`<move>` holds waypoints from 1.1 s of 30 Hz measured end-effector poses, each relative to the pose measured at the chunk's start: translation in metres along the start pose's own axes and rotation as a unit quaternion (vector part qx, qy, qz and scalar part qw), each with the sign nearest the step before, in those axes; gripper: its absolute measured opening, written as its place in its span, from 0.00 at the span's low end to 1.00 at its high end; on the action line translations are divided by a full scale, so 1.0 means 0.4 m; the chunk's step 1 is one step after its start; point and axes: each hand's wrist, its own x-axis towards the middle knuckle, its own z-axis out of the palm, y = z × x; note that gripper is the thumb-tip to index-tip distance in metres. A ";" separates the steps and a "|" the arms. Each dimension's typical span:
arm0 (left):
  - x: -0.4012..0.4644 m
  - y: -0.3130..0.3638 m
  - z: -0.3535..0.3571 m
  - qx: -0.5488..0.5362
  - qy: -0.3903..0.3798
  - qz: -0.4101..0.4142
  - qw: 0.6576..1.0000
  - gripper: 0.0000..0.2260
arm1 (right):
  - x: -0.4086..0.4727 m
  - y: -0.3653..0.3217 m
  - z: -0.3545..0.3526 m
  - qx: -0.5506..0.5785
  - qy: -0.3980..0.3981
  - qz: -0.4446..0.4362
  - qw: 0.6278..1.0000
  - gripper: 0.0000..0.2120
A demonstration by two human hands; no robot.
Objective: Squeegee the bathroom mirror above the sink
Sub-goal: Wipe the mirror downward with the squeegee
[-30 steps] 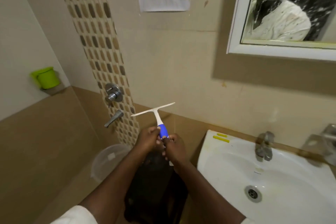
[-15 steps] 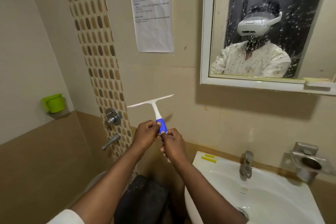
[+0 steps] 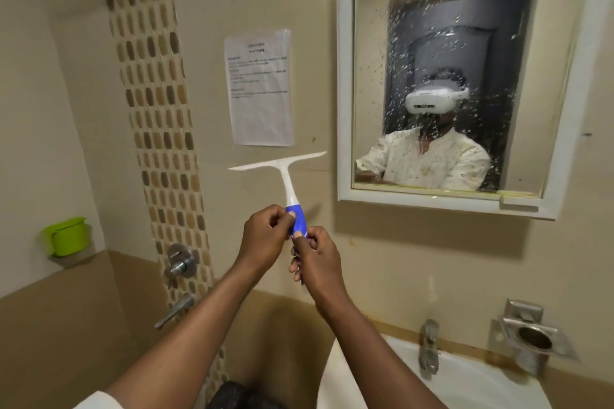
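The white sink [image 3: 465,385] stands at the lower right, fixed to the beige wall [image 3: 382,262]. A metal tap [image 3: 428,350] stands upright on its back rim. On the wall, to the right of the tap and a little higher, hangs a steel holder [image 3: 531,340] with a round cup. Far to the left of the sink, a small ledge [image 3: 63,259] on the side wall carries a green plastic mug [image 3: 68,236], which stands upright on it.
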 end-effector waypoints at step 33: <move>0.419 0.274 0.065 0.115 -0.001 0.426 0.897 0.23 | 0.310 -0.446 -0.119 -0.066 0.214 -0.306 0.925 0.06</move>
